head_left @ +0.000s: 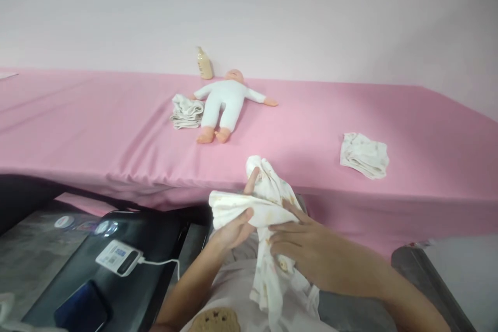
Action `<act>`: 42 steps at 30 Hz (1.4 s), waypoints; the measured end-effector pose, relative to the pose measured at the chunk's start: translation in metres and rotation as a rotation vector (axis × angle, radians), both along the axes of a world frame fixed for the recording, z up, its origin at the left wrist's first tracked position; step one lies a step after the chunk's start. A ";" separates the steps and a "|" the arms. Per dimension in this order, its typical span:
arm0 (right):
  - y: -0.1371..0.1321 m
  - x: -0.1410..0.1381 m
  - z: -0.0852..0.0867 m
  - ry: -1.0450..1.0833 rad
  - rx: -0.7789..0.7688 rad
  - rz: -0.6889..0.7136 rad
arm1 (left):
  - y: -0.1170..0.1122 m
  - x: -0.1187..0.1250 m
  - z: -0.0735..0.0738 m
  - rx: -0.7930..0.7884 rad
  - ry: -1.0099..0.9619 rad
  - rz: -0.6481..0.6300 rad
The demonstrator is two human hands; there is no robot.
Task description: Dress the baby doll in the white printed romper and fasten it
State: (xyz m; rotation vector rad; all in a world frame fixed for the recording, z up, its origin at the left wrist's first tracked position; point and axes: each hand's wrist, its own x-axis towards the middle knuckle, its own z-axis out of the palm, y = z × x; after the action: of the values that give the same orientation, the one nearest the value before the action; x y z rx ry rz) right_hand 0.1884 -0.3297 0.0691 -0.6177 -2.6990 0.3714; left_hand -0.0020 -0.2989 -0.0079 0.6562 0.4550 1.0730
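Note:
In front of my lap I hold a white baby garment [268, 212] with small yellowish prints, bunched and partly hanging down over my clothes. My left hand [237, 228] grips a gathered part of it, thumb on top and a finger showing behind the fabric. My right hand [298, 238] lies over the middle of the cloth with its fingers bent onto it. Beyond my hands, a baby doll [225, 101] in a white body suit lies on its back, arms spread, on the pink-covered table [303, 135].
A folded cloth stack [187, 111] lies beside the doll, and another folded white cloth [364, 155] lies to the right. A pump bottle [204, 65] stands by the wall. At lower left, a black chair seat [136, 233] carries a cabled white device [119, 258] and a dark phone [81, 308].

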 end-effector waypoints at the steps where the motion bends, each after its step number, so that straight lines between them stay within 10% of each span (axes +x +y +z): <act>1: 0.001 0.003 0.000 -0.025 -0.039 0.003 | -0.004 0.000 0.002 0.002 0.001 0.031; 6: 0.005 0.003 -0.006 0.027 -0.082 -0.032 | -0.013 0.003 0.011 0.008 -0.080 0.218; 12: -0.003 -0.026 -0.064 0.298 0.172 -0.515 | -0.013 -0.012 0.032 -0.120 -0.177 0.358; 18: -0.004 -0.036 -0.089 0.518 -0.110 -0.506 | -0.015 -0.026 0.034 -0.091 -0.138 0.447; 24: 0.001 -0.024 -0.071 0.989 -0.028 -0.930 | -0.006 -0.041 0.024 0.019 0.170 0.996; 29: 0.011 -0.028 -0.048 1.265 0.051 -0.991 | -0.011 -0.045 0.031 0.465 0.374 1.523; 31: 0.011 -0.034 -0.041 1.225 0.010 -0.874 | -0.020 -0.033 0.033 0.604 0.484 1.319; 36: 0.001 -0.043 -0.040 1.076 -0.037 -0.676 | -0.032 0.004 0.036 0.764 0.752 0.344; 42: 0.013 -0.045 -0.053 0.972 0.299 -0.829 | -0.016 0.016 0.029 0.452 0.690 0.322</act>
State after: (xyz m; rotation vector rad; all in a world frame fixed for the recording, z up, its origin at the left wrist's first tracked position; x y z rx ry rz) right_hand 0.1433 -0.3169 0.0165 -1.0367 -1.3866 0.0069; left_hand 0.0140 -0.3148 0.0215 1.4053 0.9477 1.2519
